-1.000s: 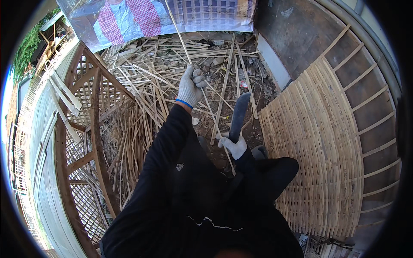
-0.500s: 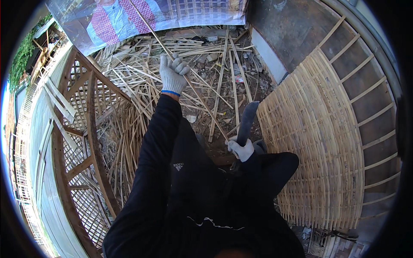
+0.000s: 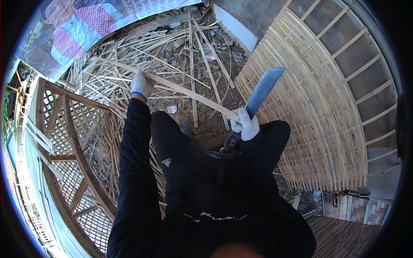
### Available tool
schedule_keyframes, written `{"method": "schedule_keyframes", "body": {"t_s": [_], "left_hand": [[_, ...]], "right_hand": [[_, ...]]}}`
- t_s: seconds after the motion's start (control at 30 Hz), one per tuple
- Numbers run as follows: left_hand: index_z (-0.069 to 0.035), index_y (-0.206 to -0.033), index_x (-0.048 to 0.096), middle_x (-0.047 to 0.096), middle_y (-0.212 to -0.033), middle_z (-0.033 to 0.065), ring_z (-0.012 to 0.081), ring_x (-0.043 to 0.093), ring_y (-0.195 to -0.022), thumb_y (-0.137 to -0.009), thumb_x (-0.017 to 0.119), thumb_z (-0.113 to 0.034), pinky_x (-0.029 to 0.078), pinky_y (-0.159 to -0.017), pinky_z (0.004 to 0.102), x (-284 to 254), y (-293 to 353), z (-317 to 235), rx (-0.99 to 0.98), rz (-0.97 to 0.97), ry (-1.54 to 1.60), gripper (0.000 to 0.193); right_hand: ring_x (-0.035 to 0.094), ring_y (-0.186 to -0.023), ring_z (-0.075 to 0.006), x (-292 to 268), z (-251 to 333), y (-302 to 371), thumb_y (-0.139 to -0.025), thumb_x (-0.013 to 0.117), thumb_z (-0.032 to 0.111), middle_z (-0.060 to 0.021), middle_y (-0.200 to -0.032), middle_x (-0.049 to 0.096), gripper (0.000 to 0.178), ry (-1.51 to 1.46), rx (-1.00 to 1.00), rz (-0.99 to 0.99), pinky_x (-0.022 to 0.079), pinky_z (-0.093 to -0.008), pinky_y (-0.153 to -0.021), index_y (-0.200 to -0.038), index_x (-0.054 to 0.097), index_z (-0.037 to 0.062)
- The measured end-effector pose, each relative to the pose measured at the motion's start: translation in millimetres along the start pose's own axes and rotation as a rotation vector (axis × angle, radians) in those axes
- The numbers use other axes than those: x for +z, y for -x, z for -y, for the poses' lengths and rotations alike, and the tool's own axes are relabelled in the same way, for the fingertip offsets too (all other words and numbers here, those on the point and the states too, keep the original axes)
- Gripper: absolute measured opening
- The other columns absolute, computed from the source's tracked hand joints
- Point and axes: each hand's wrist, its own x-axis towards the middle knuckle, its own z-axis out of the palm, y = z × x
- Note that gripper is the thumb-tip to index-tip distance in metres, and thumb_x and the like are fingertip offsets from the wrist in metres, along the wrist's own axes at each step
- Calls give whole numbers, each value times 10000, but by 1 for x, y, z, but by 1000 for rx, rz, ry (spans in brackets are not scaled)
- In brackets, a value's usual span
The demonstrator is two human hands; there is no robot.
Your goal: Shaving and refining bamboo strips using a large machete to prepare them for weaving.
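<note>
A long, flat bamboo strip [image 3: 189, 93] slants across in front of me, its broad pale face showing. My left hand [image 3: 141, 86], in a white knitted glove with a blue cuff, is closed around it well along its length. Above my right thigh, my gloved right hand [image 3: 248, 126] is closed on a machete [image 3: 263, 91], its broad grey blade pointing up and to the right. The strip's near end meets the fingers of that hand, beside the base of the blade. Most of the machete's handle is hidden by the glove.
Many loose bamboo strips [image 3: 172, 81] litter the ground ahead and to the left. A woven bamboo panel [image 3: 309, 107] leans on the right. At left stands a wooden lattice frame [image 3: 81, 155]. A printed banner [image 3: 86, 32] hangs at the far left.
The strip has turned from edge-on to broad face and now lies flatter across the view. My left hand has moved left and lower; the machete blade tilts further right. The view has shifted.
</note>
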Motion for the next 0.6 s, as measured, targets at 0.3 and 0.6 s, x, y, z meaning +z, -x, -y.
{"method": "schedule_keyframes", "body": {"t_s": [0.3, 0.6], "left_hand": [[-68, -1309, 577, 586, -1284, 207, 362, 509, -1283, -936, 612, -381, 289, -1162, 471, 50, 158, 79, 1002, 632, -1450, 488], [-123, -1059, 695, 638, -871, 83, 290, 611, -929, -947, 608, -381, 427, -911, 429, 62, 169, 100, 1003, 1151, -1562, 294]], "right_hand": [[387, -477, -55, -12, 25, -7, -1041, 523, 384, -19, -659, 559, 411, 265, -4, -23, 279, -222, -454, -939, 638, 4], [365, -449, -68, -26, 14, 0, -1036, 499, 384, -14, -628, 504, 396, 144, 78, -192, 272, -237, -422, -953, 594, 8]]}}
